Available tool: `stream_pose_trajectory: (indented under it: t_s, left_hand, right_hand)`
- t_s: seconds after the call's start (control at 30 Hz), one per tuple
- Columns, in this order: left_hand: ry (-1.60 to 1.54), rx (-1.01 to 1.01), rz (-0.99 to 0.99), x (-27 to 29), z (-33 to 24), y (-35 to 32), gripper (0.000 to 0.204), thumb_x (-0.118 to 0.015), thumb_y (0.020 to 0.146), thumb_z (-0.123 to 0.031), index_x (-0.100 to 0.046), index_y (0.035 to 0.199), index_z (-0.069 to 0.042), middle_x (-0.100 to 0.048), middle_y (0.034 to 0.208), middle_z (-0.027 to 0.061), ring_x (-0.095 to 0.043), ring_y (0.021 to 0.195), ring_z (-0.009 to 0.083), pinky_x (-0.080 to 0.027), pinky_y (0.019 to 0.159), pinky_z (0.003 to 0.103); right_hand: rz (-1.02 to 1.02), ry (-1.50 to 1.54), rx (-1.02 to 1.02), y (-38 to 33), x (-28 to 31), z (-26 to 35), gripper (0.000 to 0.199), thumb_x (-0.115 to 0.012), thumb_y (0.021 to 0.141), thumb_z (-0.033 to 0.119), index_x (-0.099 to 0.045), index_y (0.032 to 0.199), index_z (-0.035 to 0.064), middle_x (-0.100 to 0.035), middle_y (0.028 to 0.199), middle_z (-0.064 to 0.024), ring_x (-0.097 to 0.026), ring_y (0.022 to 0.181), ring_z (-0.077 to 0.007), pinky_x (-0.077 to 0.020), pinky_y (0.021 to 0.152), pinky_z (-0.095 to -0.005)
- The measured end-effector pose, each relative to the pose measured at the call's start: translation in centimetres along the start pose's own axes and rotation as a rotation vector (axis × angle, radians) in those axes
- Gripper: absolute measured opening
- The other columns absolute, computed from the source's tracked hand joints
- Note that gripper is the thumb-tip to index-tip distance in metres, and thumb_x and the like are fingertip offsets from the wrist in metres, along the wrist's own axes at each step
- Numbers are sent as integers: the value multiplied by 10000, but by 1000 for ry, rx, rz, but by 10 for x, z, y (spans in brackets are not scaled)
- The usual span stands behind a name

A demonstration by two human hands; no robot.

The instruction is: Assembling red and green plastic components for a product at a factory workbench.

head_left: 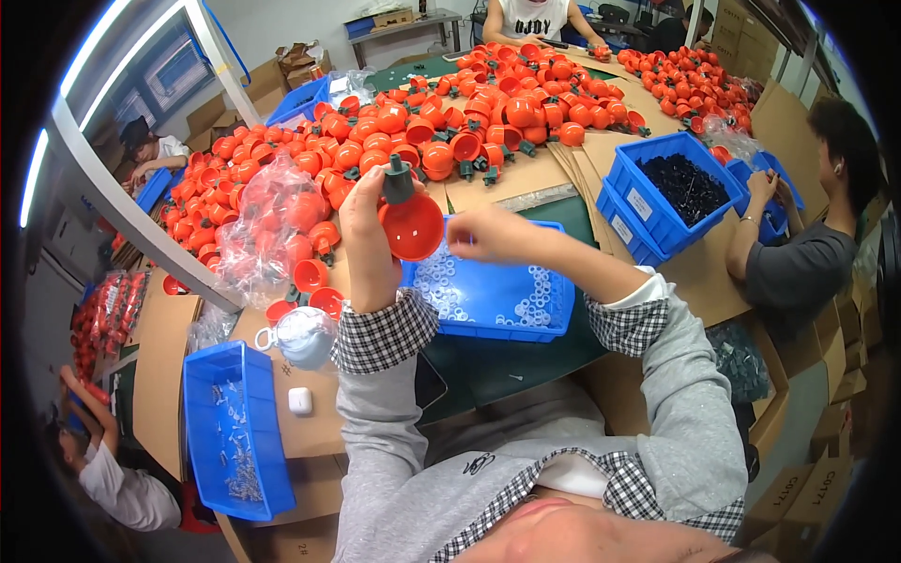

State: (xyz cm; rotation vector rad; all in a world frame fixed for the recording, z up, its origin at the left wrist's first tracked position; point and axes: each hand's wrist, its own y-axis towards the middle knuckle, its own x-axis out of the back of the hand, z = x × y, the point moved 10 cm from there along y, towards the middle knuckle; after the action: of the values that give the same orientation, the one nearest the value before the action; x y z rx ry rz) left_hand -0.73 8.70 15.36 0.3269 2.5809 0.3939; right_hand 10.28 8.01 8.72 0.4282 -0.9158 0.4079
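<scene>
My left hand (368, 230) holds up a red plastic drinker cup (413, 229), its hollow side toward me and its dark green threaded fitting (398, 180) on top. Just right of the cup's rim is my right hand (497, 235), with fingers curled together; whether a small part sits between them is hidden. Below both hands a shallow blue tray (497, 330) contains many small white plastic rings (537, 305). Behind them spreads a big heap of similar red cups (375, 141) with green fittings.
A blue bin (199, 413) of small metal and clear parts stands at left, near a white earbud case (300, 402) and a bag-covered mug (308, 338). Stacked blue bins (624, 202) with black parts stand right. Co-workers sit around the table; a slanted white post (131, 197) crosses the left side.
</scene>
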Motion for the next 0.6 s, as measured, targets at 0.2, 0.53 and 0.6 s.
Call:
stream_pose_trajectory:
  t_s: [0.2, 0.53, 0.6]
  left_hand:
    - [32, -31, 31, 5, -4, 1, 312, -423, 919, -274, -531, 991, 10, -622, 865, 120, -629, 779, 209, -522, 699, 316]
    - [37, -39, 22, -1, -6, -1, 287, -446, 897, -234, -557, 978, 18, -623, 854, 102, -602, 799, 171, -486, 737, 285]
    - [47, -40, 7, -1, -5, -1, 277, -452, 892, -217, -575, 953, 25, -626, 832, 88, -586, 785, 143, -464, 740, 259]
  right_hand:
    - [278, -116, 17, -12, -83, -16, 187, -639, 730, 106, -621, 911, 63, -631, 903, -151, -606, 865, -325, -489, 731, -422]
    - [163, -224, 68, -8, -91, -12, 120, -575, 698, -10, -600, 816, 2, -616, 831, -175, -605, 837, -336, -494, 710, -405]
    - [49, 34, 21, -5, -63, -16, 107, -592, 735, 3, -621, 837, 2, -630, 813, -161, -614, 787, -284, -490, 701, -366]
